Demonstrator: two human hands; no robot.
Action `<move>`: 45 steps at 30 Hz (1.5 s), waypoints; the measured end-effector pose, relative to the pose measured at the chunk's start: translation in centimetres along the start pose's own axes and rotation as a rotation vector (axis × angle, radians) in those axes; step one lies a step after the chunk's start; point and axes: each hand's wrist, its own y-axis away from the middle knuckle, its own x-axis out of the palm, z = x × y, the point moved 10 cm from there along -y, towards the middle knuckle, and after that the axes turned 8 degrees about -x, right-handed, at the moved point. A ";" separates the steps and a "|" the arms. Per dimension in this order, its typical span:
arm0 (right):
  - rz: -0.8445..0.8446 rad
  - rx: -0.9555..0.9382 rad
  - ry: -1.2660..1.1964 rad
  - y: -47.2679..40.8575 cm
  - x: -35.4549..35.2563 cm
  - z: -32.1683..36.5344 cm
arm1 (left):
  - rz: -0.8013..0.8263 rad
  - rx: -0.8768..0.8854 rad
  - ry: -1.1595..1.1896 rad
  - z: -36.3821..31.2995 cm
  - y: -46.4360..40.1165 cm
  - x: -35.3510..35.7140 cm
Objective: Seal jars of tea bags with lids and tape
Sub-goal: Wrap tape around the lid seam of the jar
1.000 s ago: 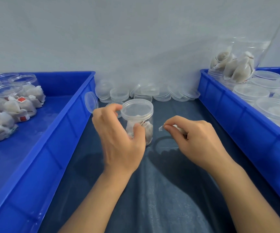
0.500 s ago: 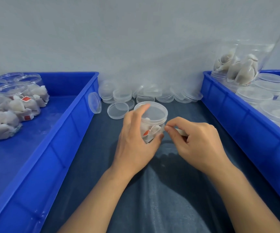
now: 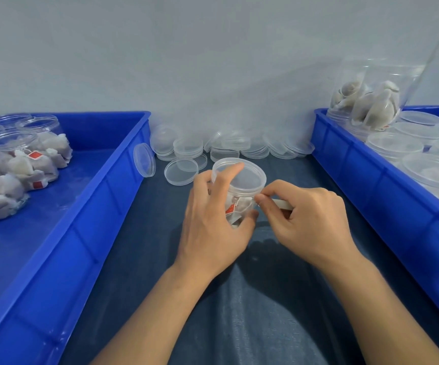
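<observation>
Shifted rightward, the left hand [image 3: 213, 222] grips the lidded jar [image 3: 239, 191] tilted, right hand [image 3: 310, 219] pinching tape [image 3: 281, 204] beside it.

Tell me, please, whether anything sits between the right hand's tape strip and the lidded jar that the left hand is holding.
Nothing visible does: the right hand pinches the tape right beside the jar, gripped by the left hand.

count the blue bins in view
2: one bin left of the hands with open jars of tea bags, one bin on the right with lidded jars. Neither is fully in frame.
</observation>
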 end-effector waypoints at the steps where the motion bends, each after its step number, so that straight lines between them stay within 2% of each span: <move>1: -0.005 0.006 0.011 0.0 -0.1 0.0 | 0.004 0.005 0.001 -0.1 0.0 0.0; 14: 0.005 0.122 -0.057 0.5 -0.2 -0.7 | 0.110 0.020 0.072 -0.3 -0.2 -0.2; 24: -0.028 0.049 0.010 0.3 -0.3 0.1 | 0.113 -0.040 0.110 0.5 -0.6 -0.2; 34: -0.024 0.049 0.030 0.2 -0.2 0.2 | 0.146 -0.013 0.029 0.5 -0.6 0.4; 45: 0.068 0.064 -0.138 0.3 0.1 0.6 | 0.125 -0.074 0.023 0.7 -0.5 0.1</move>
